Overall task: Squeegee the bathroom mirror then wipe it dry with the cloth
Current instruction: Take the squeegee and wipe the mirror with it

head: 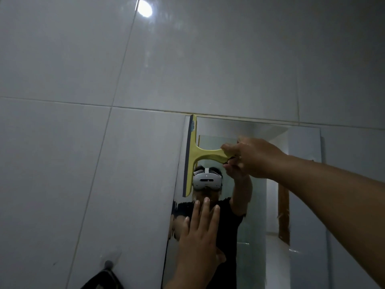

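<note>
Head view: yellow squeegee (192, 155), dark blade upright against mirror (260, 205).

Squeegee (192, 155) handle end hidden inside right hand (253, 157). Mirror (260, 205) bottom cut off by frame edge; lower part covered by left hand (201, 232). Dark item (104, 280) on wall hook (108, 264) cut off at bottom, can't tell what it is.

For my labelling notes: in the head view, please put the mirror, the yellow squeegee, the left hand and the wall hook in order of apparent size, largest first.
1. mirror
2. left hand and yellow squeegee: these look alike; the hand seems nearer the camera, so I do not rank them.
3. wall hook, the smallest.
</note>
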